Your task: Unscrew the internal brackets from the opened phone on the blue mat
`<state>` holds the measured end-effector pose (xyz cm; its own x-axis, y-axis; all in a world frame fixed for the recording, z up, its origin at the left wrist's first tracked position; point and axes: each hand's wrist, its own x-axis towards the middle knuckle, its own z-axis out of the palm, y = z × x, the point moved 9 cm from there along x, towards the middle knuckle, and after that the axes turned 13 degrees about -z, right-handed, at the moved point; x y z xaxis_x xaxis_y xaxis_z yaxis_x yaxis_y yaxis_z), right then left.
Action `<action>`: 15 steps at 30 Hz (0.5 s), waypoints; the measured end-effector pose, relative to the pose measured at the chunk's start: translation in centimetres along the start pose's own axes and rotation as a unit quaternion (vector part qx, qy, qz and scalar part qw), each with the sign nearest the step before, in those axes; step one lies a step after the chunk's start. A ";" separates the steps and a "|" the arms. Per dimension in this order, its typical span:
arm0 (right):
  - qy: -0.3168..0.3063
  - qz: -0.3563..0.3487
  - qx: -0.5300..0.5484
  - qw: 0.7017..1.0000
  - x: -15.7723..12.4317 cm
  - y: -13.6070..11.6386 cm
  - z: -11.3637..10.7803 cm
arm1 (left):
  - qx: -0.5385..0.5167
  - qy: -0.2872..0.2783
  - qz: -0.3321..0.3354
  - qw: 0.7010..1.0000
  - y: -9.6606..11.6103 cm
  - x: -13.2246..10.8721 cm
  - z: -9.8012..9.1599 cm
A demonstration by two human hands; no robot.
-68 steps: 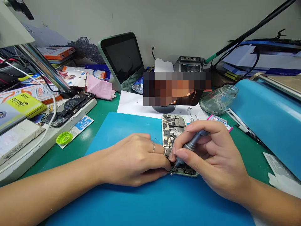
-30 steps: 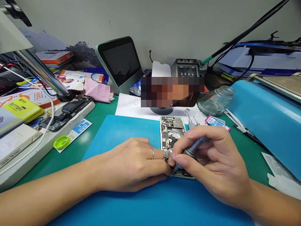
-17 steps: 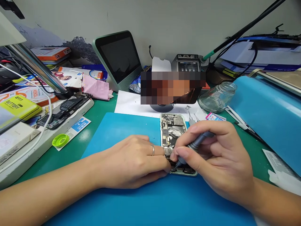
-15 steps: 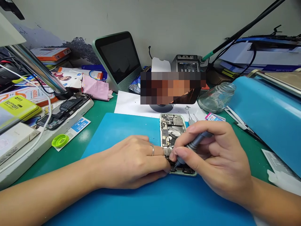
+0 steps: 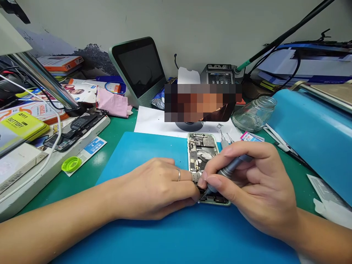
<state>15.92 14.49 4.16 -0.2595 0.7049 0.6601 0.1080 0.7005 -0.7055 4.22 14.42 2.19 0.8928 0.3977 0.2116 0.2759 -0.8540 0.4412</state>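
An opened phone [image 5: 203, 154] with its inner parts bare lies on the blue mat [image 5: 148, 150]. My right hand [image 5: 253, 179] is closed in a pinch round a grey screwdriver [image 5: 229, 169], which slants down to the left. Its tip meets the lower left part of the phone, close to my left fingertips. My left hand [image 5: 161, 189], with a ring on one finger, rests with its fingers together against the phone's lower left edge. What those fingertips hold, if anything, is hidden.
Behind the phone stand a tilted screen device [image 5: 139, 68] and a glass jar [image 5: 254, 113]. More screwdrivers [image 5: 224, 139] lie beyond my right hand. Left are a green cap [image 5: 71, 164], another opened phone part [image 5: 77, 128] and a lamp post [image 5: 45, 79].
The screwdriver and my right hand have shifted very slightly. My left hand holds its place at the phone's edge.
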 end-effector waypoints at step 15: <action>0.000 0.006 0.019 1.000 -0.1 0.2 -0.1 | -0.012 0.013 -0.001 1.000 -0.1 -0.1 -0.2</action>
<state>16.05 14.59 3.96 -0.2582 0.7128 0.6522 0.0749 0.6878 -0.7220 4.06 14.58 2.32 0.8825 0.4085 0.2329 0.2689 -0.8447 0.4628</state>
